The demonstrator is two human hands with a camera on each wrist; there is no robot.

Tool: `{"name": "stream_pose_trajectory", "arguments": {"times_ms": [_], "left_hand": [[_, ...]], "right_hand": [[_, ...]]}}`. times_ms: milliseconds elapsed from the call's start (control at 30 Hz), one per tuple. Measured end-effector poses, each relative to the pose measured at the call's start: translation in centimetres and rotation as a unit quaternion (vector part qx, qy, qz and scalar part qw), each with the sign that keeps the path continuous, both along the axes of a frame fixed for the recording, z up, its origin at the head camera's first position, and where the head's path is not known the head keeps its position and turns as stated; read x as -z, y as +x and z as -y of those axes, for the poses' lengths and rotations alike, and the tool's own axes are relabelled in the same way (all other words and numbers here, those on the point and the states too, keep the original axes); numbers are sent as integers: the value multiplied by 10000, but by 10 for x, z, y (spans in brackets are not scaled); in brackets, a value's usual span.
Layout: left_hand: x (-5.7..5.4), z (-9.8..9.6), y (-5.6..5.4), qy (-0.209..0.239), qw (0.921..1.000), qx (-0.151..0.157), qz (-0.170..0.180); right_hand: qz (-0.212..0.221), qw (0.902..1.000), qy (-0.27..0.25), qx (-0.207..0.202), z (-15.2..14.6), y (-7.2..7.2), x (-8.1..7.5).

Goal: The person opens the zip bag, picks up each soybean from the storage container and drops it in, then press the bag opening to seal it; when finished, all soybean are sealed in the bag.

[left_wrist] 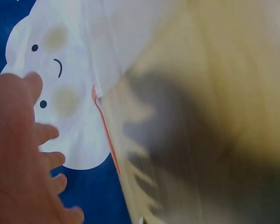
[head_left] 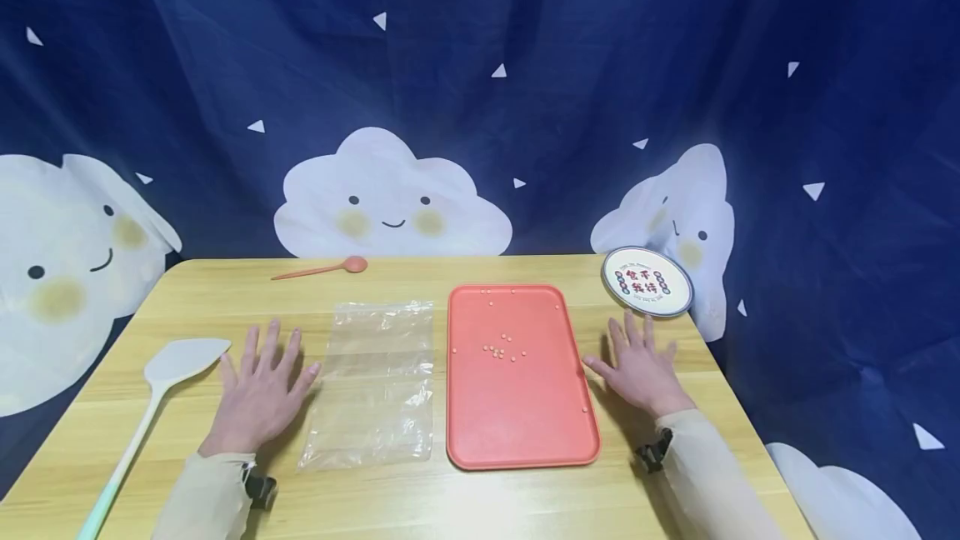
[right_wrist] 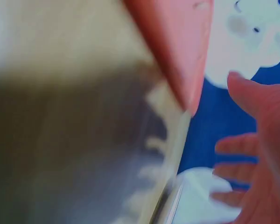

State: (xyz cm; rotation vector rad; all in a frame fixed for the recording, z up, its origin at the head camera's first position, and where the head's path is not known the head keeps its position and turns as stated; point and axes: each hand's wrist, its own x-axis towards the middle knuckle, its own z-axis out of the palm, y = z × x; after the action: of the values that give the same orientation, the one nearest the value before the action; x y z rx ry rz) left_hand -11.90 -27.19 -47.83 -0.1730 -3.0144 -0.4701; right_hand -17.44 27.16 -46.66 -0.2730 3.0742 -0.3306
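My left hand (head_left: pixel 258 398) is spread over the table between a white spatula (head_left: pixel 180 362) with a pale green handle end and a clear plastic zip bag (head_left: pixel 378 386) lying flat. Its fingers are straight and hold nothing. On the other side, my right hand (head_left: pixel 641 369) is also spread and bare, with the thumb near the right rim of a red tray (head_left: pixel 517 423). Several small pale beads (head_left: pixel 497 352) are scattered in that tray, mostly around its middle. In both wrist views a hand's shadow falls on the wood below the raised palm.
A red spoon (head_left: pixel 354 264) lies at the table's back edge, left of centre. At the back right corner sits an oval white plate (head_left: pixel 647 281) with a blue rim and red lettering. A dark blue curtain (head_left: pixel 450 65) with cloud faces hangs behind the wooden table (head_left: pixel 405 507).
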Motion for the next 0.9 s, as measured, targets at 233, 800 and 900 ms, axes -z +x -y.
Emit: {"name": "stream_pose_trajectory", "arguments": {"times_ms": [233, 800, 900], "left_hand": [[-8, -4, -25, 1376, 9901, -181, -191], [-10, -3, -93, 2903, 9428, -1316, 973], [-7, -4, -99, 2798, 9451, -1394, 956]], "right_hand": [[-503, 9823, -1447, -1077, 61, -28, -15], [1238, 9403, -3043, -895, 222, -94, -14], [1135, 9518, -2688, -943, 237, -103, -8]]}}
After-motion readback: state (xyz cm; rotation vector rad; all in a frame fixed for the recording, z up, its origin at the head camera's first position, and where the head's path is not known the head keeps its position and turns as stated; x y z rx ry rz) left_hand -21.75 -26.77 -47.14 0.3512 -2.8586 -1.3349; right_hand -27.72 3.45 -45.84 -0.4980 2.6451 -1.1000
